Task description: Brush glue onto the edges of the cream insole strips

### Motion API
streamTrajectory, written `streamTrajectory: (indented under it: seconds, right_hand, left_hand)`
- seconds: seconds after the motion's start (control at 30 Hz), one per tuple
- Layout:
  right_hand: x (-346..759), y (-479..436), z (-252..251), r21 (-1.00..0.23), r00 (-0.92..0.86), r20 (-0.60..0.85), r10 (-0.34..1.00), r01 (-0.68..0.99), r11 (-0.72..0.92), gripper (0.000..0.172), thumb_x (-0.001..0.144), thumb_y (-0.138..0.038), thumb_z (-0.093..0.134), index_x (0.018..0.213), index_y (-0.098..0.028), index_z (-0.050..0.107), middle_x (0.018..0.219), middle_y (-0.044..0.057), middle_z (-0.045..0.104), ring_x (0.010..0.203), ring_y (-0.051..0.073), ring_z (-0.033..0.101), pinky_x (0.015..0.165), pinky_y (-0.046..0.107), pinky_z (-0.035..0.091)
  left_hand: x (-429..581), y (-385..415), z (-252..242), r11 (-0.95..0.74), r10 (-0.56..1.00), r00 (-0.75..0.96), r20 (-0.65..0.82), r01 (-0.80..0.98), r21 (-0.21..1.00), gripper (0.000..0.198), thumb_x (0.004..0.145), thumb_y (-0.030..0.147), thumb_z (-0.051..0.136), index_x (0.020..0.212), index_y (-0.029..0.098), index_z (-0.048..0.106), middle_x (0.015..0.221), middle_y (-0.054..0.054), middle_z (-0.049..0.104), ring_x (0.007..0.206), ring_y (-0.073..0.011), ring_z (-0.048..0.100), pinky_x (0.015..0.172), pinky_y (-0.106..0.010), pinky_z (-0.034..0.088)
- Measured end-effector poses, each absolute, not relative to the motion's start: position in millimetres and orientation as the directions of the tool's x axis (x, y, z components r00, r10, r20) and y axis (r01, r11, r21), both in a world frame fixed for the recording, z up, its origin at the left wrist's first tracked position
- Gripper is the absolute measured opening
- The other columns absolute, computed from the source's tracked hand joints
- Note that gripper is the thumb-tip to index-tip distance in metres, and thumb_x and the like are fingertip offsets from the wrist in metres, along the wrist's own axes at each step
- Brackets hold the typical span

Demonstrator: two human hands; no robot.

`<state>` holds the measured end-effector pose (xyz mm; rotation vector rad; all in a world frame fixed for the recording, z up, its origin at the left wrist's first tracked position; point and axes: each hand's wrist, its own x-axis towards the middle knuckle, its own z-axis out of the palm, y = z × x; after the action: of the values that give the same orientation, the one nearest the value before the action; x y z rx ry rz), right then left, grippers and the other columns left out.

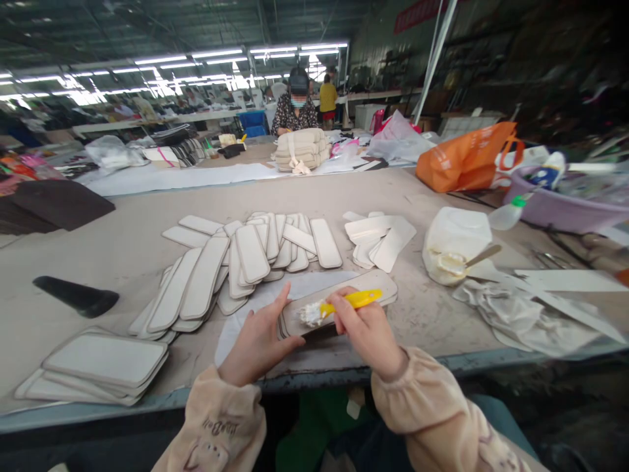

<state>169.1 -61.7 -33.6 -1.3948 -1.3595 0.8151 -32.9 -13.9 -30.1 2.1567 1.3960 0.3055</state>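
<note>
Table lip (339, 375): front edge just below the wrists; it leaves little room for a stroke toward the body
Left hand (265, 334): fingers and thumb spread around the left end of the pale panel (378, 282), not closed; how firmly it presses, I cannot tell
Right hand (361, 324): fingers gripping the yellow-handled brush (356, 299)
Panel: between and just beyond the hands, bristles at its left part
Brushwork: apparently spreading white paste; the next move calls for a steadied panel and low bristles drawn rightward
Jug (457, 229): right of the panel, apart from it
Loose panels (204, 278): crowding the left and far sides
Bare tabletop (246, 190): open room beyond them
</note>
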Motion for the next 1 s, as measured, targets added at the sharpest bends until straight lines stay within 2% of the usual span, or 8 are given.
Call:
streamTrajectory:
  seconds: [0.13, 0.33, 0.47, 0.57, 0.7, 0.8, 0.87, 1.0]
  right_hand:
    - [160.0, -59.3, -36.2, -0.904, 0.107, 0.140, 0.984, 0.420, 0.083, 0.039, 0.096, -0.040, 0.038, 0.066, -0.022, 0.056, 0.054, -0.002, 0.058, 0.058, 0.014, 0.058, 0.069, 0.026, 0.043]
    - [215.9, -53.2, -25.3, -0.728, 0.339, 0.163, 0.927, 0.675, -0.119, 0.036, 0.092, -0.043, 0.041, 0.072, -0.020, 0.061, 0.057, 0.002, 0.061, 0.060, 0.018, 0.060, 0.062, 0.028, 0.039]
    - [253.7, -56.9, -21.5, -0.568, 0.427, 0.264, 0.865, 0.794, -0.219, 0.037, 0.091, -0.042, 0.040, 0.078, -0.018, 0.065, 0.058, 0.004, 0.062, 0.059, 0.020, 0.060, 0.060, 0.029, 0.037]
    - [266.7, -64.6, -19.4, -0.463, 0.422, 0.405, 0.811, 0.860, -0.217, 0.038, 0.093, -0.043, 0.039, 0.086, -0.018, 0.066, 0.063, 0.005, 0.065, 0.061, 0.020, 0.061, 0.059, 0.029, 0.035]
    - [260.6, -69.5, -20.7, -0.303, 0.332, 0.553, 0.764, 0.934, -0.187, 0.037, 0.096, -0.041, 0.038, 0.092, -0.018, 0.066, 0.069, 0.007, 0.067, 0.060, 0.018, 0.059, 0.056, 0.028, 0.032]
    - [238.7, -68.2, -27.3, -0.108, 0.196, 0.510, 0.838, 0.981, -0.164, 0.028, 0.094, -0.034, 0.043, 0.087, -0.019, 0.065, 0.061, 0.005, 0.063, 0.055, 0.017, 0.055, 0.053, 0.029, 0.026]
    - [217.3, -68.4, -32.4, -0.033, 0.072, 0.443, 0.894, 0.997, -0.064, 0.019, 0.090, -0.024, 0.047, 0.082, -0.019, 0.063, 0.062, 0.005, 0.062, 0.056, 0.017, 0.055, 0.052, 0.029, 0.025]
    - [169.1, -75.4, -36.9, -0.118, -0.113, 0.409, 0.906, 0.977, 0.175, 0.011, 0.084, -0.017, 0.052, 0.076, -0.019, 0.059, 0.065, 0.004, 0.062, 0.060, 0.017, 0.057, 0.054, 0.029, 0.031]
  left_hand:
    - [-32.7, -14.6, -28.4, -0.324, 0.879, 0.453, -0.150, 0.797, 0.510, 0.100, 0.074, 0.038, 0.069, 0.154, 0.024, 0.011, 0.139, -0.009, 0.055, 0.125, -0.0316, 0.052, 0.102, -0.044, 0.039]
    - [-32.6, -16.0, -26.0, -0.340, 0.873, 0.461, -0.160, 0.809, 0.480, 0.096, 0.077, 0.041, 0.065, 0.154, 0.027, 0.010, 0.145, -0.007, 0.049, 0.131, -0.0315, 0.047, 0.105, -0.046, 0.035]
    - [-31.0, -15.6, -24.8, -0.329, 0.874, 0.453, -0.174, 0.817, 0.475, 0.095, 0.077, 0.041, 0.064, 0.154, 0.027, 0.010, 0.145, -0.007, 0.049, 0.129, -0.0313, 0.048, 0.103, -0.045, 0.037]
    - [-29.8, -15.3, -23.8, -0.309, 0.879, 0.436, -0.194, 0.829, 0.465, 0.094, 0.077, 0.042, 0.064, 0.154, 0.025, 0.012, 0.144, -0.008, 0.050, 0.127, -0.0328, 0.050, 0.100, -0.045, 0.040]
    - [-30.2, -14.6, -25.2, -0.312, 0.882, 0.431, -0.188, 0.835, 0.453, 0.092, 0.077, 0.042, 0.063, 0.153, 0.026, 0.014, 0.148, -0.007, 0.044, 0.128, -0.0341, 0.048, 0.100, -0.046, 0.039]
    - [-31.3, -13.7, -28.2, -0.316, 0.882, 0.434, -0.184, 0.834, 0.452, 0.095, 0.077, 0.043, 0.063, 0.154, 0.027, 0.010, 0.145, -0.006, 0.049, 0.130, -0.0340, 0.047, 0.103, -0.047, 0.036]
    - [-31.9, -13.1, -30.3, -0.322, 0.881, 0.438, -0.177, 0.830, 0.455, 0.095, 0.077, 0.043, 0.063, 0.154, 0.028, 0.008, 0.143, -0.008, 0.051, 0.131, -0.0344, 0.046, 0.104, -0.047, 0.035]
    - [-31.9, -12.5, -32.6, -0.356, 0.876, 0.461, -0.142, 0.816, 0.456, 0.095, 0.077, 0.040, 0.063, 0.154, 0.025, 0.008, 0.141, -0.011, 0.053, 0.128, -0.0358, 0.049, 0.104, -0.050, 0.035]
